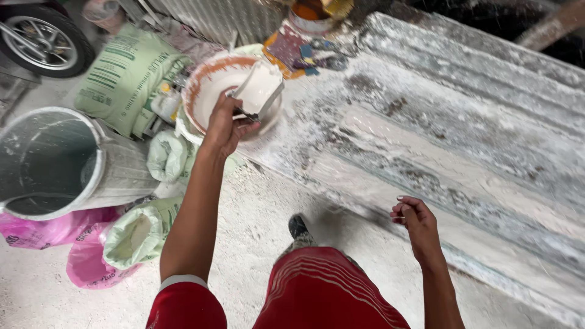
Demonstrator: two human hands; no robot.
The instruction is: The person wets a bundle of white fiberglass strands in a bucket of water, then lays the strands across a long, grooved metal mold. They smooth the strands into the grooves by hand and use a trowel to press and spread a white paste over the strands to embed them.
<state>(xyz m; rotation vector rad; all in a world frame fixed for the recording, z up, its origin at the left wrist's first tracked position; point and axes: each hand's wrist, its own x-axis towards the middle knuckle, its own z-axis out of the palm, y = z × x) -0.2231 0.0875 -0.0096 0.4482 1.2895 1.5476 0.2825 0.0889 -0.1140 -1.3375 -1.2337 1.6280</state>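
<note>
Left hand (pixel 224 125) closed around the handle of a plaster-coated trowel (pixel 259 90), blade held over the plaster-smeared mixing bowl (pixel 201 85) at the near corner of a long, white-crusted tabletop (pixel 439 140). Right hand (pixel 415 222) raised free over the tabletop's near edge, well apart from the bowl, fingers loosely curled, grip on nothing. Beside the bowl, away from the tabletop: a green printed sack (pixel 125 73) and a large empty grey bucket (pixel 52 161). Below the bucket, an open sack of white powder (pixel 137 234) on pink plastic bags (pixel 52 228). Dusty floor (pixel 256 244), red shorts (pixel 329 292) and one shoe (pixel 298 226) nearest the camera.
</note>
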